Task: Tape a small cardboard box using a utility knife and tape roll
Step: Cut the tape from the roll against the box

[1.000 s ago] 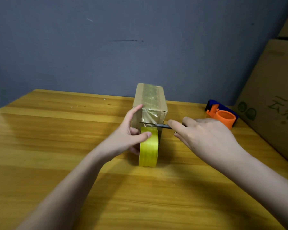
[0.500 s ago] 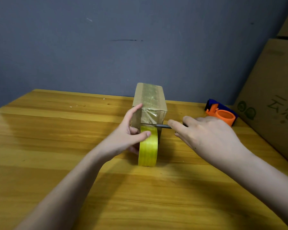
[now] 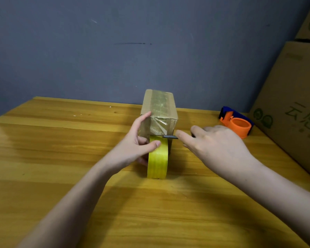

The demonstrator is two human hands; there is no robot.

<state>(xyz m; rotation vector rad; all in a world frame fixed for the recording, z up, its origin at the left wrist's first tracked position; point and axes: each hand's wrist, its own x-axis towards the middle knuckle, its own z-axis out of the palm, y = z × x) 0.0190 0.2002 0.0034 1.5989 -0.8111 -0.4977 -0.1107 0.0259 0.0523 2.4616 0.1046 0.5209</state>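
Glossy clear tape already covers small brown cardboard box [image 3: 158,111] top & near end; left hand [image 3: 132,149] grips upright yellow tape roll [image 3: 157,158], right hand [image 3: 217,149] grasps dark utility knife [image 3: 169,137] w/ blade at strip — cut prob. left.

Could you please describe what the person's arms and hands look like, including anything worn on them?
Both forearms are bare, with no sleeves in view. The left hand and the right hand wear no gloves, and no rings, watch or bracelets show. The fingernails are short and unpainted.
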